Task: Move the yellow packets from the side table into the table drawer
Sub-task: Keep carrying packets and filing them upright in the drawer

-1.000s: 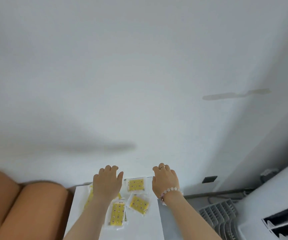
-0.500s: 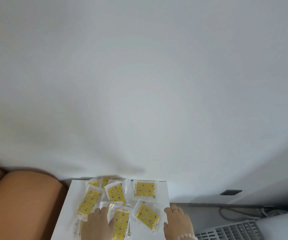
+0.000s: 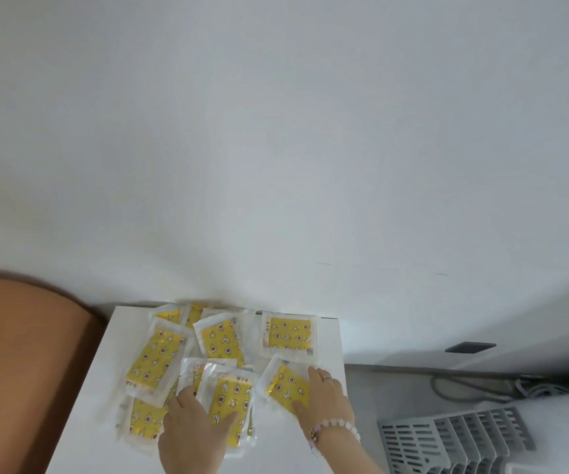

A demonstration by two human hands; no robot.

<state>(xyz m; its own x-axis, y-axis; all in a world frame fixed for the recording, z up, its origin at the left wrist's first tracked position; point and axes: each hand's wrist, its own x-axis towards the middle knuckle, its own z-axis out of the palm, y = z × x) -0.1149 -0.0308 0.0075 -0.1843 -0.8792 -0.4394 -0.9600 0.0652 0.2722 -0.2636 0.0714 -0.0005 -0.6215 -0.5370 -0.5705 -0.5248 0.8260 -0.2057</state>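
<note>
Several yellow packets in clear wrappers, printed with stars and moons, lie overlapping on the white side table (image 3: 81, 412) against the wall. My left hand (image 3: 190, 432) lies flat on the near ones, its thumb spread across the middle packet (image 3: 228, 398). My right hand (image 3: 327, 395), with a ring and a bead bracelet, rests on the right edge of another packet (image 3: 285, 388), fingers apart. One packet (image 3: 288, 335) lies alone at the far right, a long one (image 3: 155, 357) at the left. No drawer is in view.
An orange-brown cushioned seat (image 3: 19, 354) stands against the table's left side. To the right, lower down, are a grey slatted rack (image 3: 447, 439), some cables (image 3: 464, 388) and a dark wall socket (image 3: 469, 347). The white wall fills the upper view.
The view has tilted down and closer to the table. Both hands have drawn back from the far packets to the near ones and now lie on them.
</note>
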